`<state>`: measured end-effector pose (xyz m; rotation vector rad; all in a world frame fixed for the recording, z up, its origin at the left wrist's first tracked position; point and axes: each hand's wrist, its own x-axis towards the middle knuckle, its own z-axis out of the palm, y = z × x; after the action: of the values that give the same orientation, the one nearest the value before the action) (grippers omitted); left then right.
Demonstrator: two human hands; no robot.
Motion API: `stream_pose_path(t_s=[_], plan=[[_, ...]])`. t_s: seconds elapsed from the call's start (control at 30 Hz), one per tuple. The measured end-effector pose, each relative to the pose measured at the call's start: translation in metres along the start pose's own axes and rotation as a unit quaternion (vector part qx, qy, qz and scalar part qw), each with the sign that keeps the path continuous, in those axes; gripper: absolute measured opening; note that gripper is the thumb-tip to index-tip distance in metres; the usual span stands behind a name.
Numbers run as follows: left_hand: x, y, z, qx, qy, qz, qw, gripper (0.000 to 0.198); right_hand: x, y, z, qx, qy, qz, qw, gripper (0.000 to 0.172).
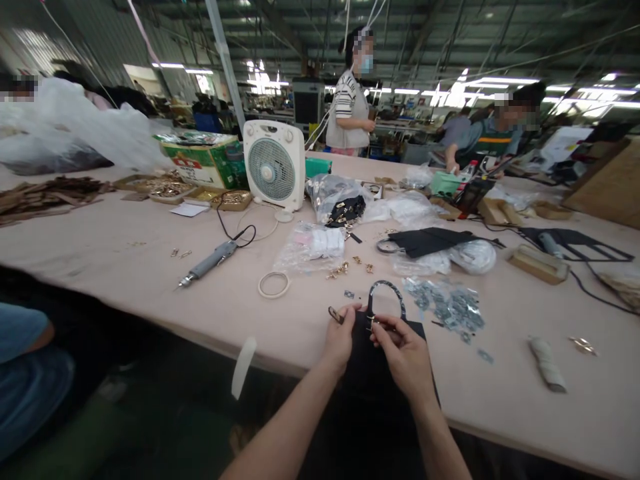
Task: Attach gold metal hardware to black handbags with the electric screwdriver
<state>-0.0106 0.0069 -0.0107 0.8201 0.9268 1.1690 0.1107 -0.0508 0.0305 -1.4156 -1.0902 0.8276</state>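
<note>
A black bag piece (373,367) hangs over the table's front edge, its arched handle (385,285) lying on the tabletop. My left hand (341,339) is closed on the bag's left upper edge; a small dark tab with a gold metal fitting (336,315) sticks out above its fingers. With thumb and fingers, my right hand (404,348) pinches a small gold metal fitting (371,324) at the foot of the handle. The fingertips partly hide this fitting. Just beyond the handle lie several gold fittings (344,268), and to its right spreads a pile of small grey metal plates (447,305).
An electric screwdriver (207,264) and a tape roll (274,285) lie to the left. Behind them stands a white fan (274,165). Plastic bags (313,247) and black panels (430,241) cover the middle. A grey wrapped roll (547,363) lies right. Other people are across the table.
</note>
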Motion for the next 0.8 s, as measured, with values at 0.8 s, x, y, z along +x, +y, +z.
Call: stream_pose_path(t_s=[0.8], plan=[[-0.016, 0.004, -0.004, 0.146, -0.003, 0.129, 0.981, 0.04, -0.017, 0.03, 0.038, -0.215, 0.076, -0.105, 0.968, 0.042]])
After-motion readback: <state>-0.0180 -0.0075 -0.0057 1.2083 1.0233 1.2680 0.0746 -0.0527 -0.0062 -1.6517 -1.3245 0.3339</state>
